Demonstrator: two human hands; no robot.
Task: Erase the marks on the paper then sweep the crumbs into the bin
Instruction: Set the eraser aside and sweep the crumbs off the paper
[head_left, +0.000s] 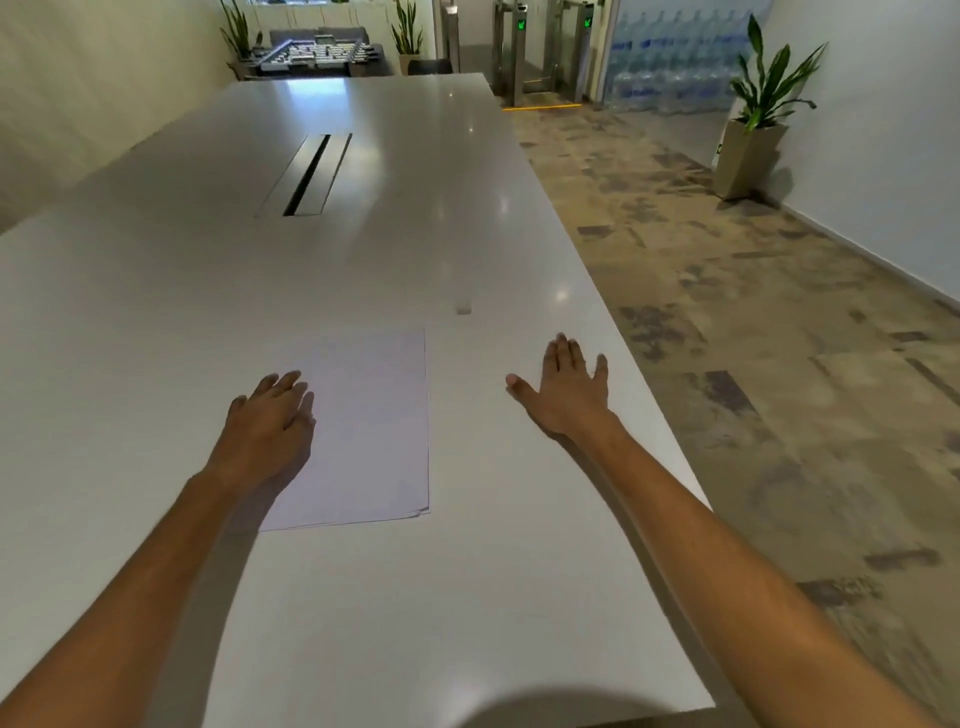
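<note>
Head view: paper (374, 415) lies long axis away from viewer on bench (156, 312); eraser (463, 308) just beyond its far-right corner, nearest right hand (569, 395), both hands flat, fingers (563, 353) extended, holding nothing; left hand (270, 421) rests on paper's left edge.

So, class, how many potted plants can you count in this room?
3. One plant stands by the right wall; two more, a left and a right, flank the sofa at the far end. Others may be out of view.
</note>
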